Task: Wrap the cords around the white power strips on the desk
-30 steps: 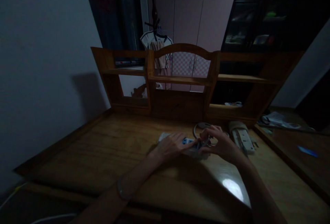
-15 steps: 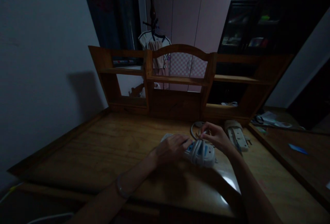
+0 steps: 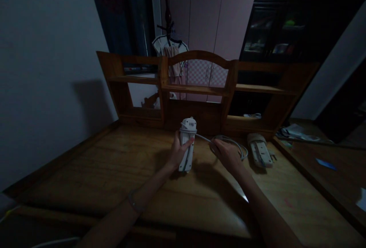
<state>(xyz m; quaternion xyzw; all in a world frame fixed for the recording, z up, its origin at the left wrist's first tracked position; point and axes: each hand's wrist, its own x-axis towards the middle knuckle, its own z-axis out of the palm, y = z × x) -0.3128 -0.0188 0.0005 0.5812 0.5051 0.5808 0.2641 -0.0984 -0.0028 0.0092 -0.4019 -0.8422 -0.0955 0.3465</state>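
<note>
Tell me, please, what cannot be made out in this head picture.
In the head view:
Far side of the power strip: hidden by its own body.
Most fingers of the left hand: behind the strip.
Cord inside the right hand: covered by that hand.
Print on the label: too small and blurred.
Rest of the white sheet: cut off by the right edge.

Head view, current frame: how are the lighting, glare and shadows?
Head view: dim overall, with the dark cabinet nearly black; head view: a small bright glare on the desk beside the right forearm; head view: soft shadows on the desk near both hands; head view: print on the power strip too small to read.
</note>
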